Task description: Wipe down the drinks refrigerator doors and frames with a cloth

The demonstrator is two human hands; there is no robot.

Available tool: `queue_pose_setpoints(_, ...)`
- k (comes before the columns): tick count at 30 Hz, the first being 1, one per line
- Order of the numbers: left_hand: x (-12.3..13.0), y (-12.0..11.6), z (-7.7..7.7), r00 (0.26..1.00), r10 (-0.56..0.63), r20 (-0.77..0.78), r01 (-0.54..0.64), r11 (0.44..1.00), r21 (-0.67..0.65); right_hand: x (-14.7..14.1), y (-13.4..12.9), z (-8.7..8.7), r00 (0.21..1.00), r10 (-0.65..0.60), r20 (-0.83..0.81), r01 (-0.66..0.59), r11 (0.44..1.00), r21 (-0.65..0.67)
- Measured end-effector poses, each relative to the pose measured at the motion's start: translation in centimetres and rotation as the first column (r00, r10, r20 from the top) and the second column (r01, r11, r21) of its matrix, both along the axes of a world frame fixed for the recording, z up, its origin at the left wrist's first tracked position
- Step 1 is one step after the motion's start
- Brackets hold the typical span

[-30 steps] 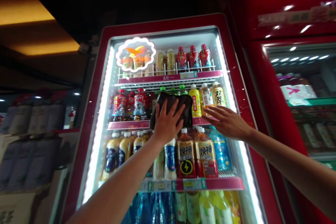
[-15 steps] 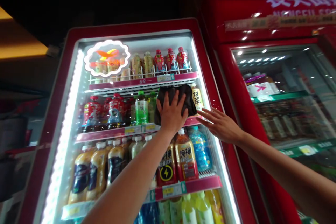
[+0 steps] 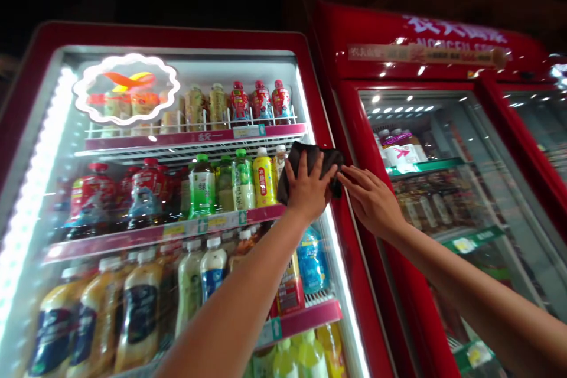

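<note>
Our left hand (image 3: 308,189) lies open and flat, fingers spread, on a crumpled dark cloth (image 3: 319,153), which it presses against the glass door (image 3: 66,153) of a red-framed drinks cooler (image 3: 155,29). Only the cloth's upper edge and narrow strips on either side of the hand show; our palm and fingers cover the rest, and its folds are too dark to make out. Our right hand (image 3: 372,201) is also open, its fingers slightly curved, just beside the cloth near the door's right edge. We cannot tell whether its fingertips (image 3: 344,172) touch the cloth or only the glass.

Left of the left hand, behind the glass, stand a yellow bottle (image 3: 264,179) and a green-labelled bottle (image 3: 202,187). Below the hands, our left forearm (image 3: 239,301) blocks much of the lower shelf, leaving an orange-labelled bottle (image 3: 290,286) and a blue bottle (image 3: 312,260) only partly visible. Above the hands, red-labelled bottles (image 3: 261,103) line the top shelf, while a glowing round sign (image 3: 126,88) on the glass hides the bottles farther left. Right of the right hand, a second red cooler (image 3: 354,53) stands beside the first, its contents blurred by reflections. The picture's lower edge cuts off the lowest bottles.
</note>
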State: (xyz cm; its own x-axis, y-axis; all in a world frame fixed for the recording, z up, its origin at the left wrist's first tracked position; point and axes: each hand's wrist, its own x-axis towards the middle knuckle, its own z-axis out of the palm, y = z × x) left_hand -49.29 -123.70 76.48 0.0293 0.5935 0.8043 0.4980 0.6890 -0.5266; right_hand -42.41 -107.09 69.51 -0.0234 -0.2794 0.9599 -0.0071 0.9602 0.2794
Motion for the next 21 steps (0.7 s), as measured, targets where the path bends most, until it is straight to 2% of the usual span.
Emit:
queue_pose_setpoints(3, -0.1, 0.6, -2.7, 1.0, -0.027, -0.016, 0.026, 0.998, -0.065, -0.2, 0.8, 0.2, 0.999, 0.016, 0.04, -0.013, 0.997, -0.074)
queue_pose_setpoints(5, -0.4, 0.9, -2.8, 0.999, -0.035, -0.027, 0.032, 0.996, -0.084, -0.5, 1.2, 0.9, 0.997, -0.002, 0.082, 0.01, 0.995, -0.096)
queue_pose_setpoints(7, -0.5, 1.6, -1.0, 0.999, -0.038, -0.032, 0.036, 0.996, -0.085, -0.9, 1.2, 2.6, 0.992, -0.041, 0.12, 0.056, 0.991, -0.118)
queue_pose_setpoints(10, -0.1, 3.3, 2.8, 1.0, -0.027, -0.007, 0.027, 1.0, -0.001, -1.1, 1.1, 5.9, 0.985, -0.086, 0.148, 0.111, 0.979, -0.173)
queue_pose_setpoints(12, 0.3, 4.1, 4.1, 1.0, -0.016, 0.015, 0.015, 0.998, 0.064, -1.0, 1.0, 7.1, 0.982, -0.089, 0.167, 0.12, 0.975, -0.185)
queue_pose_setpoints(14, 0.4, 4.1, 3.5, 1.0, -0.008, 0.013, 0.007, 0.997, 0.077, -0.8, 0.9, 6.8, 0.978, -0.079, 0.195, 0.113, 0.979, -0.167)
queue_pose_setpoints(18, -0.1, 2.2, -0.9, 1.0, 0.0, -0.021, 0.0, 1.0, 0.015, -0.9, 0.3, 2.7, 0.97, -0.07, 0.231, 0.095, 0.991, -0.096)
queue_pose_setpoints(19, -0.3, 1.8, -1.5, 1.0, 0.002, -0.024, -0.002, 1.0, 0.002, -1.1, 0.1, 2.0, 0.97, -0.079, 0.23, 0.1, 0.992, -0.081)
queue_pose_setpoints(21, -0.5, 1.5, -1.4, 1.0, 0.007, -0.027, -0.007, 1.0, -0.012, -1.5, -0.2, 1.9, 0.97, -0.105, 0.218, 0.124, 0.989, -0.08)
